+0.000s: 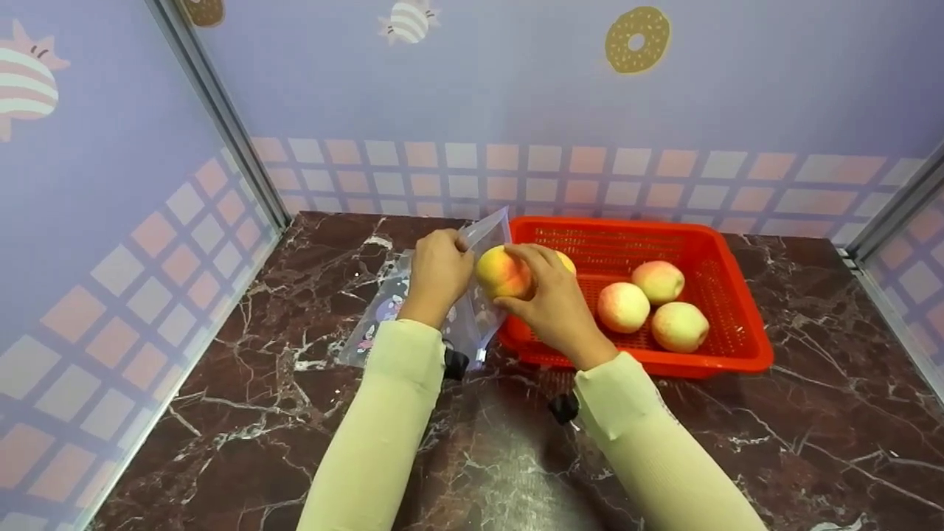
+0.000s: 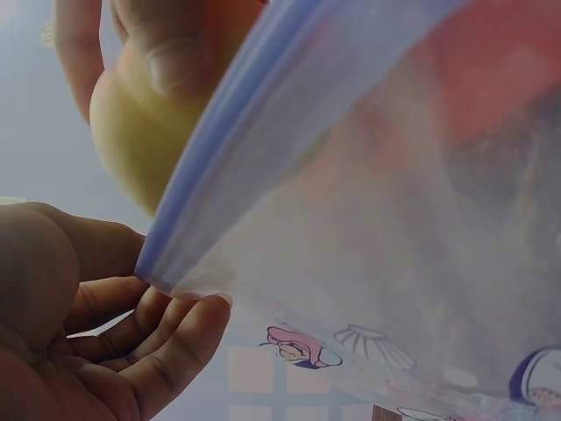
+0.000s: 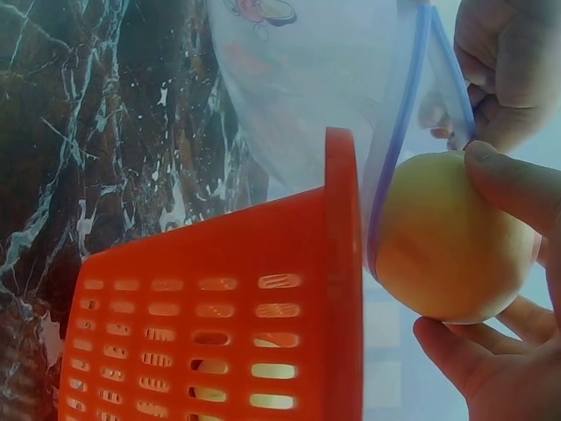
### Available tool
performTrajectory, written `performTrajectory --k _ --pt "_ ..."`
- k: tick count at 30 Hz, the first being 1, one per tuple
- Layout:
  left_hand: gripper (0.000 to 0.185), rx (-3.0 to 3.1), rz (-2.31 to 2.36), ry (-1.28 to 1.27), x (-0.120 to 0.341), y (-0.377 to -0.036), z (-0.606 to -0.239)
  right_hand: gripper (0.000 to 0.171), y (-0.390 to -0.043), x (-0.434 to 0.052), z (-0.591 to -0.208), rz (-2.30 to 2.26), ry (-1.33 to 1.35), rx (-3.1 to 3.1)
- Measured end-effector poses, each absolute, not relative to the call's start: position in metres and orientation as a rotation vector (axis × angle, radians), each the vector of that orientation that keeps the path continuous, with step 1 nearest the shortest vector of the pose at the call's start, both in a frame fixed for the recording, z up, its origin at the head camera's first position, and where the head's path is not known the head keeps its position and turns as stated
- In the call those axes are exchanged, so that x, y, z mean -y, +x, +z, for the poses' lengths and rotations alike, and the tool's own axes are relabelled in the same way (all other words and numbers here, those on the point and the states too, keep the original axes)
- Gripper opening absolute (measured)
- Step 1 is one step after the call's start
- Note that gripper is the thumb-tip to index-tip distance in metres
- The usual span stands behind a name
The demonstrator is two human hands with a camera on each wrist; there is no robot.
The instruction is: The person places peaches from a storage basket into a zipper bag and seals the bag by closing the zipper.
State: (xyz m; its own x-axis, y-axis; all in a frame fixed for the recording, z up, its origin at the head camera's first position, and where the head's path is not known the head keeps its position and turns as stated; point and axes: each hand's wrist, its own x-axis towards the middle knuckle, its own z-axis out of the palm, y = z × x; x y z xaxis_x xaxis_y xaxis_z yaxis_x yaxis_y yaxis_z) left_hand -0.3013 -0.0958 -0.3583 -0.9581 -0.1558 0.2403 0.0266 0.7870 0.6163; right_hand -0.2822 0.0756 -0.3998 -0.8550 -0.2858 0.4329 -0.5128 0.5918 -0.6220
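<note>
I see both my arms covered to the wrist in long, snug, pale yellow-green sleeves [image 1: 383,413]. A small black camera mount [image 1: 455,363] sits under the left cuff and another [image 1: 564,407] under the right. Both hands are bare, without gloves.

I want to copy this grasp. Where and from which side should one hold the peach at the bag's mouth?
Grip the peach around its widest part, from the basket side, as the right hand does: it is round, and the bag, held open by the left hand, takes the other side.
</note>
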Motion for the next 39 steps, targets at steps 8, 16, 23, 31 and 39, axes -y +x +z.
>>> performTrajectory --k 8,16,23,31,39 --pt "0.012 2.676 -0.922 0.098 0.096 -0.301 -0.353 0.068 -0.284 -0.077 -0.403 1.109 0.661 2.537" --pt "0.014 2.688 -0.934 0.096 0.094 -0.300 -0.349 0.063 -0.282 -0.075 -0.400 1.122 0.670 2.546" --pt "0.013 2.701 -0.902 0.096 0.094 -0.298 -0.346 0.061 -0.281 -0.075 -0.401 1.113 0.690 2.545" --pt "0.014 2.733 -0.904 0.087 0.093 -0.297 -0.345 0.059 -0.281 -0.076 -0.403 1.088 0.699 2.545" --pt "0.014 2.695 -0.863 0.109 0.095 -0.296 -0.347 0.057 -0.279 -0.078 -0.404 1.102 0.684 2.560"
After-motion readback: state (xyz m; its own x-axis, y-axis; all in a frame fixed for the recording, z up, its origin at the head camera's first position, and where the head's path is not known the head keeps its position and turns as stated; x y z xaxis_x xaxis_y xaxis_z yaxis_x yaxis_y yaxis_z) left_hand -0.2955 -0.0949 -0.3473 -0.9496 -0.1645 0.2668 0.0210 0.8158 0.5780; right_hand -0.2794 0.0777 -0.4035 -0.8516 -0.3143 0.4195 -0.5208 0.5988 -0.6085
